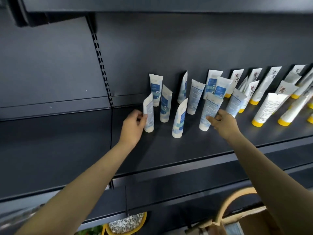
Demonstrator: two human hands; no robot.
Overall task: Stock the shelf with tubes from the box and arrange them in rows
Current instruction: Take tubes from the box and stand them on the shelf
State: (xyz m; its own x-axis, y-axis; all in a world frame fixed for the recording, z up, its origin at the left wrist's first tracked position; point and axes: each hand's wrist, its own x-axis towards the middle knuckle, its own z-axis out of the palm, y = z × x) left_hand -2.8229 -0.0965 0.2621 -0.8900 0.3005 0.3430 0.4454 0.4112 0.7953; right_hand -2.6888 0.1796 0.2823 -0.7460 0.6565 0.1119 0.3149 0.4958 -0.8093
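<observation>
Left hand [133, 126] fingers clamped on leftmost front tube [149, 114]. Right hand [223, 123] fingers gripped right front tube [210, 111]. Both tubes stood upright, cap-down on shelf [186, 146], long axes vertical, just beyond each palm.

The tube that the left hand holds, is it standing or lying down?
Standing: the tube rests cap-down on the shelf, crimped end up, gripped by the left hand.

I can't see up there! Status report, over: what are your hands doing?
Left hand grips leftmost tube. Right hand grips front tube, both standing on shelf. Yellow-capped tubes crowd the right.
</observation>
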